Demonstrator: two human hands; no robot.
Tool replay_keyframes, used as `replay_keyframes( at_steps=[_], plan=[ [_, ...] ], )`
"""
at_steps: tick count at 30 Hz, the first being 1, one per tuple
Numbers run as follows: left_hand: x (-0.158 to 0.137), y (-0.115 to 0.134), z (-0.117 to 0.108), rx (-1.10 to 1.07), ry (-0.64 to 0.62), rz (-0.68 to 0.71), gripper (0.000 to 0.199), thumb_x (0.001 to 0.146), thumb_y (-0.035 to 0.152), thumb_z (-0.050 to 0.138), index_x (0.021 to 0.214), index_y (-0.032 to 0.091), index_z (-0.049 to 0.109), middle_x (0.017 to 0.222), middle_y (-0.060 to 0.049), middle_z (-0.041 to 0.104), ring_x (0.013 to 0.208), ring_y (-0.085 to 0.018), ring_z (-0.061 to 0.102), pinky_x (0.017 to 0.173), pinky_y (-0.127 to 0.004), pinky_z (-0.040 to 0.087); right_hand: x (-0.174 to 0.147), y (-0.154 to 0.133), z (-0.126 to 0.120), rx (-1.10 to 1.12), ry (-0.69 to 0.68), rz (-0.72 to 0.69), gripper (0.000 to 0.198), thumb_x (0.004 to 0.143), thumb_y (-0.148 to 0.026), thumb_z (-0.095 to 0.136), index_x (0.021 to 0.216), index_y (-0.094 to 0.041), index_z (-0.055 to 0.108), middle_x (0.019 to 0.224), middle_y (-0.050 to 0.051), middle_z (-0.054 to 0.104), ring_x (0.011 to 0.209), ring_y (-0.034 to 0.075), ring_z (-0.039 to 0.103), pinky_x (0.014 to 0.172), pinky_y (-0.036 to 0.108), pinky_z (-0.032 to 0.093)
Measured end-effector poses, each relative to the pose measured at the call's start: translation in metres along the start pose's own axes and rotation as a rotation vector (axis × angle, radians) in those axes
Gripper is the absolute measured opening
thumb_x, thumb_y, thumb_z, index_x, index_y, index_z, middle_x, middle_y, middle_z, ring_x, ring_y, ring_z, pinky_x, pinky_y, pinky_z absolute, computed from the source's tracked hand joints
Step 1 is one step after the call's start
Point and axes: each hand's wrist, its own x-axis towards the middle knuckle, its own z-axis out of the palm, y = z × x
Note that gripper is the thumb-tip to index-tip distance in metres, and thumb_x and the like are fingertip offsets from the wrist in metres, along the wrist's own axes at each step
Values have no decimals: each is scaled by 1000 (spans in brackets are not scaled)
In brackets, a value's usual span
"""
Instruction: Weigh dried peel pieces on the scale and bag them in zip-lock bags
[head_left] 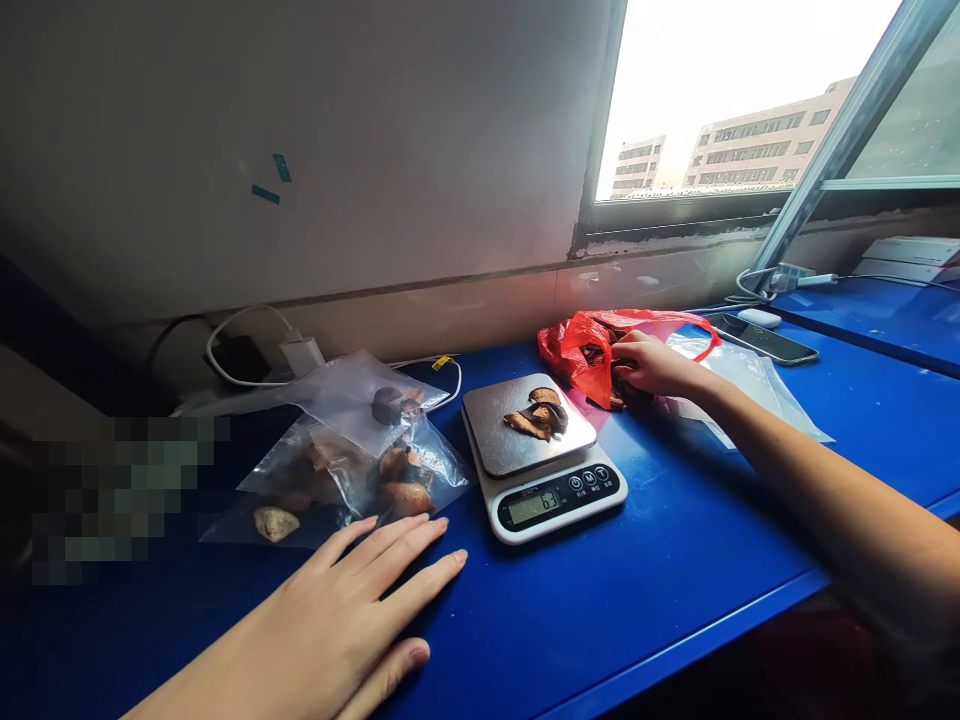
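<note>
My left hand (375, 590) lies flat on the blue tabletop with its fingers stretched out, holding nothing. Its fingertips are beside several clear plastic bags (427, 465) with brown dried pieces inside. In front of me is a white kitchen scale (491, 510) whose display seems to read 6.3. A few dried mushroom slices (536, 418) rest on its metal plate. My right hand (649, 365) reaches into the mouth of a red plastic bag (577, 345) that holds more dark dried pieces. Its fingers are partly hidden there, so any grip does not show.
Flat clear bags (757, 390) lie under and beyond my right forearm. Behind them are a phone (769, 338) and a small white case (759, 317). A white charger (302, 354) with its cable stands by the wall at left. The table's front edge (697, 635) runs below.
</note>
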Motion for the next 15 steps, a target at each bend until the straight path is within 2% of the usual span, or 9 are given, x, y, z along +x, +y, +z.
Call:
replay_keyframes(
  at_steps=[5,10,15],
  plan=[
    [-1,-1,0,61,-7,24,52,104,46,48,155,46,37,156,8,50,127,-23,64,99,-33,57,1,-3,1,47,-49,-100,25,73,-10,56,88,-17,75,102,12,66,86,21,61,79,32,51],
    [-1,0,0,-41,-12,-26,52,102,46,52,153,48,40,154,8,53,127,-23,64,102,-32,56,1,-11,-5,107,-50,-174,24,74,-11,56,88,-19,73,108,12,65,98,24,62,91,38,53],
    [-2,1,1,-42,-26,-20,52,104,45,49,155,46,38,151,6,56,128,-24,63,102,-33,56,-2,-23,-12,151,-57,-205,10,73,-16,62,76,-20,71,97,8,70,87,21,65,81,34,56]
  ],
)
